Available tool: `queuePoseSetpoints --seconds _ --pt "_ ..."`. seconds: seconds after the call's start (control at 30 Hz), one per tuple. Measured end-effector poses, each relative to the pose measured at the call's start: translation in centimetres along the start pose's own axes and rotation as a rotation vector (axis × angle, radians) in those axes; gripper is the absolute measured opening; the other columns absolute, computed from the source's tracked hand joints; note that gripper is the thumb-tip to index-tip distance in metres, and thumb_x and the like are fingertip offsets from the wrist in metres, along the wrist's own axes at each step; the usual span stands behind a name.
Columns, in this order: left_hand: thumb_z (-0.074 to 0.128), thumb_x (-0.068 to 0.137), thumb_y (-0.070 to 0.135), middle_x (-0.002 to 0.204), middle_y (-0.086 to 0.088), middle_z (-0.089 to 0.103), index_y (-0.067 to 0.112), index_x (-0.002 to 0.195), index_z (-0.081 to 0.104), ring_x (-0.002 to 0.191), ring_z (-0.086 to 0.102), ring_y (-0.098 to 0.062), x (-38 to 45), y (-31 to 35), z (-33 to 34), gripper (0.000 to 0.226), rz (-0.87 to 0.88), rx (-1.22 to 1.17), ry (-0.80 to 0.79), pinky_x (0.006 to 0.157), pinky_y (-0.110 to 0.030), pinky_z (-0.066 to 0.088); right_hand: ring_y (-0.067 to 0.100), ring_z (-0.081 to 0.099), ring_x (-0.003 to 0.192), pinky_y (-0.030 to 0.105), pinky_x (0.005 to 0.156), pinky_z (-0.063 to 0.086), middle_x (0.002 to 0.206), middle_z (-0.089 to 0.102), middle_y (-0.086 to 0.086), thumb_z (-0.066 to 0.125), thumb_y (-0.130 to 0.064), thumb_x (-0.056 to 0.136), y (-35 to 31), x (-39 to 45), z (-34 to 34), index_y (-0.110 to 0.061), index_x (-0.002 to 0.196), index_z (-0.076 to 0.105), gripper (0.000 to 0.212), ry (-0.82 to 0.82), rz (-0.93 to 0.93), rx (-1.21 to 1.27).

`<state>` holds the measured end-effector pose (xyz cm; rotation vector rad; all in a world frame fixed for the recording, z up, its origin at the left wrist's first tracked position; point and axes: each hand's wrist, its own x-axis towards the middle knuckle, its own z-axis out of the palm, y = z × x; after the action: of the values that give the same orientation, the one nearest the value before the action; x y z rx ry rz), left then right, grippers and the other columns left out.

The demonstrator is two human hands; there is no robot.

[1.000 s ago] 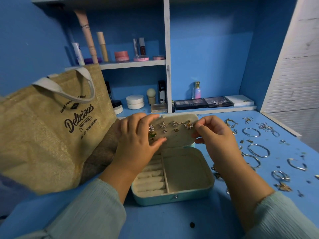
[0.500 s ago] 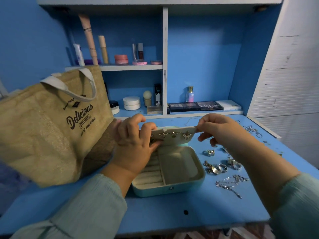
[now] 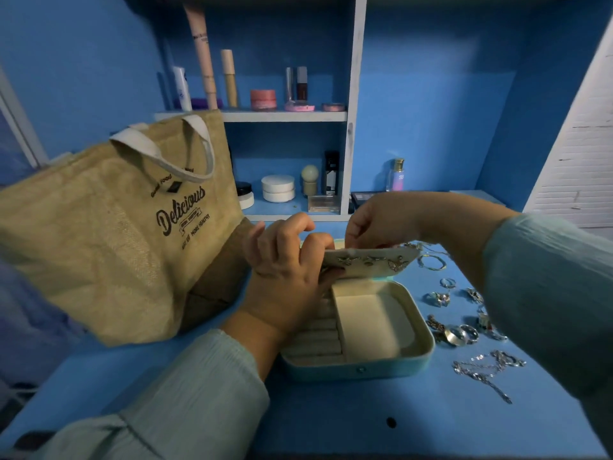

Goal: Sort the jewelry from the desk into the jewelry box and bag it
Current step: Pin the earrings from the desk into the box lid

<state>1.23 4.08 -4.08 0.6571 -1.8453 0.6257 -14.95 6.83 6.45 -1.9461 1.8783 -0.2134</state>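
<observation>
At centre frame I hold the earring panel [image 3: 368, 260], a thin cream padded card, between both hands: my left hand [image 3: 285, 277] pinches its left end with curled fingers, thumb beneath, and my right hand [image 3: 381, 224] pinches its upper edge from above. The panel lies tilted nearly flat, just above the open jewelry box [image 3: 358, 330], its face studded with small gold and silver earrings [image 3: 371, 260]. I judge it light and slightly flexible, so the edges are the proper hold; pressure on the face could bend posts or dislodge a stud. The box sits on the blue desk [image 3: 331, 419] below centre, with a bare right compartment and ring rolls at left, partly hidden by my left wrist. I judge its shell rigid and light, best taken by the two long sides once it is closed. To the right of the box lie loose rings [image 3: 459, 335], hoops [image 3: 431, 262] and a fine chain [image 3: 484, 373]; these are small, slippery and tangle-prone, calling for fingertip pinches, the chain near one end. At left stands the jute bag [image 3: 116, 227], coarse and soft-sided, its mouth out of sight from this angle; the handles [image 3: 166, 157] look the obvious hold.
</observation>
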Motion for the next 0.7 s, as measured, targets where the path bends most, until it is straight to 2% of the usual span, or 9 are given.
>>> queuePoseSetpoints --seconds 0.07,0.13,0.17,0.27,0.37,0.47,0.57,0.7 --pt "0.067 0.076 0.045 0.109 -0.007 0.033 0.022 0.091 0.043 0.097 0.037 -0.023 0.0 -0.1 0.2 0.037 -0.003 0.022 0.027 0.092 -0.044 0.028 0.002 0.053 0.072 0.024 0.079 0.044 0.075 0.059 -0.019 0.060 -0.023 0.087 -0.1 0.6 0.4 -0.033 0.073 0.063 0.017 -0.048 -0.026 -0.093" --pt "0.084 0.064 0.033 0.106 -0.006 0.033 0.023 0.091 0.043 0.095 0.038 -0.022 -0.1 -0.1 0.3 0.050 -0.010 0.051 0.043 0.089 -0.040 0.029 0.002 0.052 0.075 0.024 0.081 0.043 0.076 0.058 -0.020 0.059 -0.025 0.088 0.0 0.9 0.7 -0.034 0.075 0.062 0.016 -0.068 -0.051 -0.106" --pt "0.085 0.064 0.033 0.105 -0.005 0.032 0.023 0.091 0.042 0.094 0.038 -0.022 -0.2 -0.2 0.3 0.051 -0.011 0.050 0.039 0.086 -0.039 0.029 0.003 0.053 0.075 0.024 0.080 0.044 0.075 0.059 -0.019 0.060 -0.023 0.087 0.2 1.0 0.8 -0.033 0.073 0.062 0.017 -0.071 -0.058 -0.076" --pt "0.063 0.077 0.051 0.105 -0.004 0.031 0.023 0.092 0.042 0.092 0.037 -0.022 -0.1 -0.2 0.0 0.038 -0.008 0.040 -0.001 0.079 -0.039 0.030 0.001 0.053 0.068 0.018 0.070 0.046 0.072 0.060 -0.016 0.061 -0.019 0.088 0.6 1.1 0.8 -0.031 0.073 0.063 0.019 -0.093 -0.076 0.020" --pt "0.057 0.077 0.054 0.105 -0.005 0.032 0.022 0.091 0.042 0.091 0.037 -0.023 -0.1 -0.1 -0.2 0.038 0.002 0.076 -0.014 0.077 -0.037 0.028 -0.001 0.051 0.059 0.011 0.059 0.043 0.066 0.060 -0.015 0.060 -0.015 0.088 1.0 1.1 0.9 -0.028 0.073 0.063 0.020 -0.112 -0.085 0.110" --pt "0.054 0.078 0.055 0.106 -0.004 0.032 0.023 0.090 0.041 0.091 0.036 -0.023 0.0 0.2 -0.4 0.037 0.010 0.133 -0.016 0.077 -0.038 0.029 0.001 0.051 0.061 0.013 0.060 0.043 0.067 0.060 -0.013 0.059 -0.014 0.089 1.2 1.2 1.1 -0.027 0.074 0.063 0.020 -0.123 -0.082 0.113" --pt "0.055 0.077 0.058 0.105 -0.002 0.034 0.023 0.085 0.043 0.090 0.037 -0.022 0.1 0.5 -0.7 0.038 0.033 0.229 0.000 0.080 -0.038 0.028 0.003 0.052 0.063 0.016 0.062 0.045 0.068 0.060 -0.012 0.060 -0.014 0.089 1.4 1.2 1.1 -0.027 0.075 0.064 0.019 -0.141 -0.063 0.147" --pt "0.074 0.070 0.054 0.104 -0.004 0.035 0.020 0.073 0.057 0.090 0.036 -0.023 0.2 0.7 -0.9 0.038 0.068 0.304 0.028 0.079 -0.038 0.029 0.004 0.053 0.065 0.015 0.061 0.047 0.073 0.060 -0.009 0.060 -0.015 0.089 1.2 1.1 1.2 -0.028 0.076 0.064 0.018 -0.169 -0.065 0.138"
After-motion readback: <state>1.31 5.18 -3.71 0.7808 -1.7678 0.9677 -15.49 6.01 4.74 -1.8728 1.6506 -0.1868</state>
